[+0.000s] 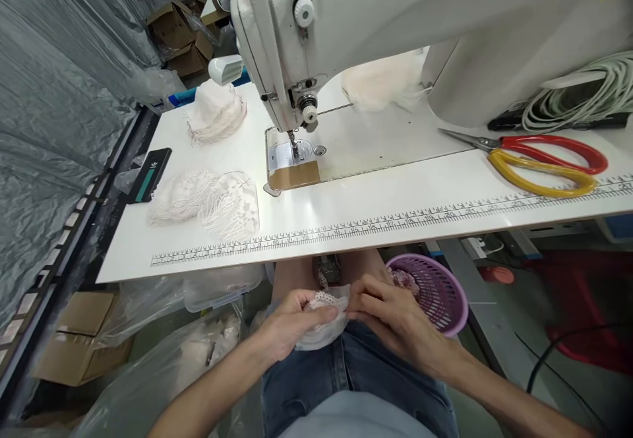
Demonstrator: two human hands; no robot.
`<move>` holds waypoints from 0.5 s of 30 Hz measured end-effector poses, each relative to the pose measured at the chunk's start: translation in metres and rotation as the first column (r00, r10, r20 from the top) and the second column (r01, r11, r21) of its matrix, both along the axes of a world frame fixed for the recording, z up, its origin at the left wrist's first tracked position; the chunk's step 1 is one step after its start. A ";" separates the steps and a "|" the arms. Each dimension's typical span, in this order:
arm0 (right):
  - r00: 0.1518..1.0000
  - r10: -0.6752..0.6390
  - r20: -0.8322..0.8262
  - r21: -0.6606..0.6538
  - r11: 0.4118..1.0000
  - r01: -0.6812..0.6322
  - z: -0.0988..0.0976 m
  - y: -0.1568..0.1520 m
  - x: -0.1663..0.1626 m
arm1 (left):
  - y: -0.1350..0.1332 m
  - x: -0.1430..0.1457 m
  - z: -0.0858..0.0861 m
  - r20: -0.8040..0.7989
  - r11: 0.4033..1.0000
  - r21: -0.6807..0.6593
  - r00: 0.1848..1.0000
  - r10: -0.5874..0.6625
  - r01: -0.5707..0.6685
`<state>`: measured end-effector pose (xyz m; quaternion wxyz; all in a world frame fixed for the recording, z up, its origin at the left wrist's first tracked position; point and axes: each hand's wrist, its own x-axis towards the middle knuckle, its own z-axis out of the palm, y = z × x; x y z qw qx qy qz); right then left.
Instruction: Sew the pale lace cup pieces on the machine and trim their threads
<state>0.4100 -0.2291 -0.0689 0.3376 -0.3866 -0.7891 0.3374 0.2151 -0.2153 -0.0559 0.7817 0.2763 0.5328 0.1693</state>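
Note:
Over my lap I hold a small white lace piece [324, 332], cupped and sheer with a lacy edge. My left hand [291, 322] grips its left side, thumb on top. At the right edge of the lace, my right hand [390, 309] pinches with thumb and fingers together. Beyond the table edge, the white sewing machine [277, 49] stands with its needle and presser foot [295, 151] above the metal plate; no fabric lies under the foot.
On the table [346, 210] lie lace pieces [212, 204], a fabric stack [217, 111], a black phone-like object [150, 175] and scissors [539, 161] with red and yellow handles. A printed ruler runs along the front edge. A purple basket [457, 293] stands below, cartons [79, 339] at left.

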 end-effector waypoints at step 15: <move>0.871 -0.230 0.434 0.057 0.972 0.228 -0.068 -0.021 0.101 | 0.011 0.021 0.000 -0.022 0.998 -0.060 0.999 0.029 -0.030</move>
